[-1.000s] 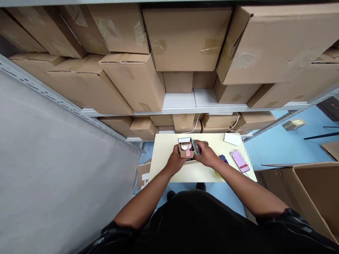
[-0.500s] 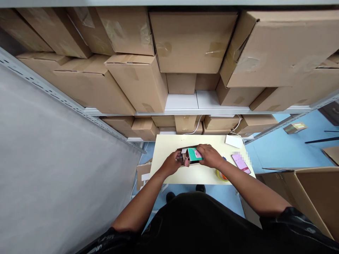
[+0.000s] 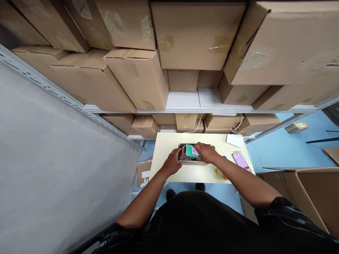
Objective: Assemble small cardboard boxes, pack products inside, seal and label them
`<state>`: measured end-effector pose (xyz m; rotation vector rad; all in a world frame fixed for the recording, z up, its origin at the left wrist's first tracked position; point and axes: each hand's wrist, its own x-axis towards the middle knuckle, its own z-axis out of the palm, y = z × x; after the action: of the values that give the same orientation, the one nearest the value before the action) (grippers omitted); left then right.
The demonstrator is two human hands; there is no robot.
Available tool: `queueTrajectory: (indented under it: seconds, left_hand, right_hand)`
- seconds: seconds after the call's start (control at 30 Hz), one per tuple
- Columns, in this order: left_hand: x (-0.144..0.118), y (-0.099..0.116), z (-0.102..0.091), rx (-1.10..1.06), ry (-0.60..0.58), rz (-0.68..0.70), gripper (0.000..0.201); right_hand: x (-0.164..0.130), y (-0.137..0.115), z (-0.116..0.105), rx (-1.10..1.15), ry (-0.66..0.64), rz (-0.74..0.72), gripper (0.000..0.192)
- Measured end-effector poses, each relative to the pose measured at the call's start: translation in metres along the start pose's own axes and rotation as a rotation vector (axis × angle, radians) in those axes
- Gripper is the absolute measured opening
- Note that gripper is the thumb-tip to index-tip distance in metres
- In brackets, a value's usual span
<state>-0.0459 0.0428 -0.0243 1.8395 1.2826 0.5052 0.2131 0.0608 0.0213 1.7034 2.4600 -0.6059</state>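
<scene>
I see both hands at the middle of a pale yellow table [image 3: 169, 141], working on a small open cardboard box [image 3: 191, 161] that rests flat on it. The left hand [image 3: 173, 163] grips the box's left end, at its nine o'clock side, fingers curled against the wall. The right hand [image 3: 208, 153] comes in from three o'clock and lies over a green and pink packet [image 3: 191, 151] that sits in the top of the box, fingertips pressed on it; I cannot tell whether it pinches the packet or only pushes on it. Other contents under the packet are too small for me to make out. At four o'clock from the box, just past the right wrist, a roll of yellow tape [image 3: 221, 174] sits near the table's near edge. At three o'clock a phone [image 3: 240, 162] with a pink screen lies flat, and at two o'clock a white flat pad [image 3: 234, 140] lies near the far corner, a white cable [image 3: 239, 121] running up from it. At twelve o'clock, beyond the table, metal shelves [image 3: 182, 100] carry stacked brown cartons [image 3: 197, 35]. At four o'clock a large open carton [image 3: 304, 190] stands on the blue floor [image 3: 286, 148].
</scene>
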Motion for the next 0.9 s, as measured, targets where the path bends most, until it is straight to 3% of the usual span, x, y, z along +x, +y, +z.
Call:
queueTrajectory:
  seconds: [0.17,0.3,0.37,0.47,0.53,0.6,0.7,0.9]
  left_hand:
    - [-0.003,-0.008,0.004,-0.039,-0.017,-0.002,0.091]
    - [-0.003,-0.009,0.002,-0.050,-0.018,-0.012,0.088]
    - [-0.003,-0.008,0.000,-0.052,-0.018,-0.015,0.086]
    - [-0.005,-0.006,-0.002,-0.059,-0.028,-0.012,0.081]
    - [-0.007,-0.007,-0.002,-0.065,-0.020,-0.003,0.077]
    - [-0.009,-0.008,0.000,-0.080,0.014,0.001,0.072]
    - [-0.012,-0.012,0.004,-0.124,0.080,-0.021,0.067]
    - [-0.017,-0.016,0.014,-0.201,0.129,-0.014,0.064]
  right_hand:
    - [0.012,-0.004,0.009,-0.043,-0.028,-0.076,0.057]
    - [0.010,-0.004,0.009,-0.021,-0.013,-0.096,0.038]
    - [-0.003,0.001,0.009,0.017,0.100,-0.108,0.027]
    - [-0.035,0.013,0.013,0.110,0.408,-0.056,0.021]
    - [-0.060,0.023,0.022,0.195,0.610,0.063,0.021]
    - [-0.083,0.033,0.036,0.314,0.726,0.225,0.021]
    - [-0.106,0.041,0.060,0.504,0.667,0.380,0.029]
    - [-0.111,0.029,0.089,0.586,0.503,0.316,0.037]
